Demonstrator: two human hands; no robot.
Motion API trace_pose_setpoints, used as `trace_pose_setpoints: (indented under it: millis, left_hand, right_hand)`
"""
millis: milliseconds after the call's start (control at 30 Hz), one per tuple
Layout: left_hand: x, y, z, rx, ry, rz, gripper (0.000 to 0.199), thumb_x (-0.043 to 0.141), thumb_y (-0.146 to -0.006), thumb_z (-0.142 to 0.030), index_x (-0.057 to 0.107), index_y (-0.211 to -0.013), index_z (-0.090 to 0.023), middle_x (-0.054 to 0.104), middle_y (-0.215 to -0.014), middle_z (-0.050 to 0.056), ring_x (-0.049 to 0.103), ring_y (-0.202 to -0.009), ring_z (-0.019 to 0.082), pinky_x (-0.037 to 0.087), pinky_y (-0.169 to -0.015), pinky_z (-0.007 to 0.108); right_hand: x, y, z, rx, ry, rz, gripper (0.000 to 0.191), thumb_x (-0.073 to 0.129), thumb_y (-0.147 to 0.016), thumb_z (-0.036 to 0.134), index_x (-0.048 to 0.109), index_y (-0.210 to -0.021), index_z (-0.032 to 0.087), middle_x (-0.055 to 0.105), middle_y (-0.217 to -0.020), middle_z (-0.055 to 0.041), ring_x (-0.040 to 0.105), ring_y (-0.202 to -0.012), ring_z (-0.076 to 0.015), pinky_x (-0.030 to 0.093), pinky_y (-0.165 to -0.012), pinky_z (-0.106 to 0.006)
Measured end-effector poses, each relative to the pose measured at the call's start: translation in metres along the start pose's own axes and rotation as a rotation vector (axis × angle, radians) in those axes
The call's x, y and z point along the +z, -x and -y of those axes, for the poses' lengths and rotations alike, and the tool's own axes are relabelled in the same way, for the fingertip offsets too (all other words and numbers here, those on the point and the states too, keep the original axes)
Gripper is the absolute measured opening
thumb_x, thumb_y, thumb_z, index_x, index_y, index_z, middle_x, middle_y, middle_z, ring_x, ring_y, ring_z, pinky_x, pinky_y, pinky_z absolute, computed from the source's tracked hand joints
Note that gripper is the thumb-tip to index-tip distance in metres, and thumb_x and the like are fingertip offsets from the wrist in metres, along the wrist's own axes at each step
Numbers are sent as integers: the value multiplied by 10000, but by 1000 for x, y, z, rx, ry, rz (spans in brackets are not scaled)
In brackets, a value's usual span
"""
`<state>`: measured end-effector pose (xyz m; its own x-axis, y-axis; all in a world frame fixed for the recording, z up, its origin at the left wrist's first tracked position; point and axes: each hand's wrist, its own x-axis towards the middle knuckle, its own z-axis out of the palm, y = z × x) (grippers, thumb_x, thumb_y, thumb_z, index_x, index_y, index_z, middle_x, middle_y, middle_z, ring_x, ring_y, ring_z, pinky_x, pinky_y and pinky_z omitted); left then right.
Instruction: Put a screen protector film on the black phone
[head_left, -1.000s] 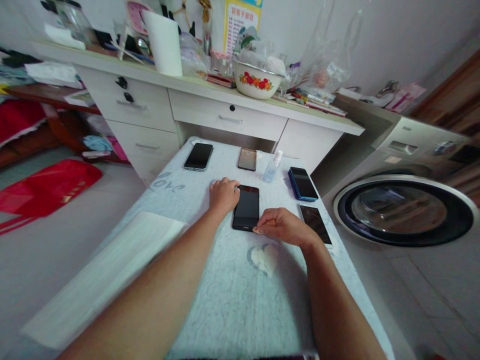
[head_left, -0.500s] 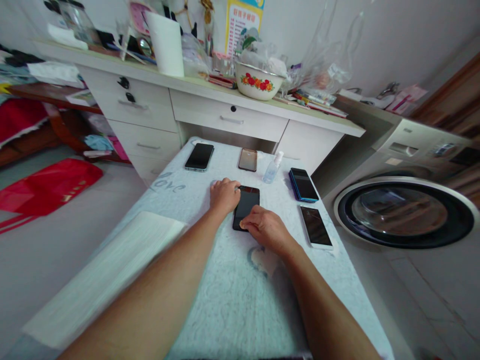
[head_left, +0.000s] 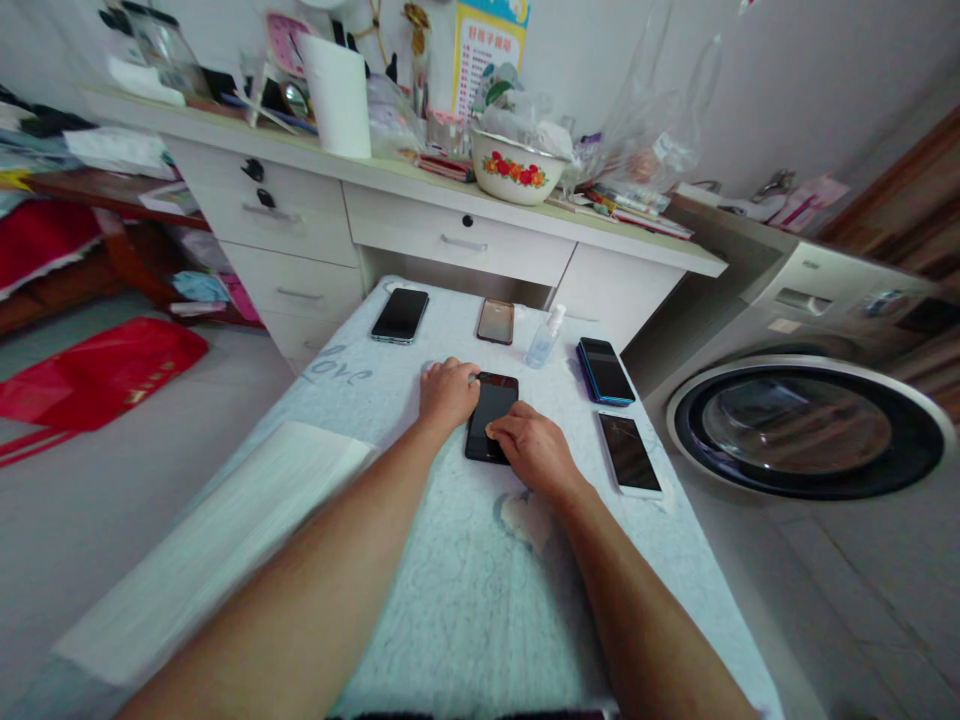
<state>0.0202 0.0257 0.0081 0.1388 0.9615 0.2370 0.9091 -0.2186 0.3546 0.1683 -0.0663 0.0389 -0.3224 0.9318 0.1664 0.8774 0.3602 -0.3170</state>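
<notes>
A table covered with a pale, mottled cloth is filling the middle of the view, with lettering showing on its left side. Beyond it, a white drawer cabinet is running along the wall, and a washing machine with a round door is standing at the right. A red bag is lying on the floor at the left. A long whitish strip is lying along the table's left side, partly behind the left forearm.

On the cabinet, a flower-patterned bowl and a white paper roll are standing apart.

The left hand is resting on the cloth, its bent fingers meeting the upper left edge of a black smartphone; how firmly they are gripping is unclear. The phone is lying flat, screen up, near the table's middle. The right hand is leaning over its lower part, fingers drawn narrowly together at the screen; whether they are pinching anything small cannot be told.

Around them, a blue-edged phone, a white-framed phone, a silver-edged phone, a brownish phone case and a clear spray bottle are sitting apart.
</notes>
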Motion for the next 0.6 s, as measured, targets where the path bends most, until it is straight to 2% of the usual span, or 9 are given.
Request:
trace_pose_setpoints:
  millis: [300,600]
  left_hand:
    - [-1,1,-1,4,9,-6,305,453,-853,-306,657,-1079,-288,624,-1099,54,540,-1044,237,365,-924,381]
    - [1,1,1,22,16,-38,299,455,-846,-304,662,-1061,-286,632,-1079,50,549,-1017,242,364,-920,390]
  right_hand:
    - [4,2,11,-132,-71,27,222,492,-917,244,715,-920,254,592,-894,-19,566,-789,-119,414,-719,-225]
    - [0,2,-4,-9,-38,-38,226,496,-914,245,721,-922,251,595,-884,-25,570,-791,-129,408,-705,-227]
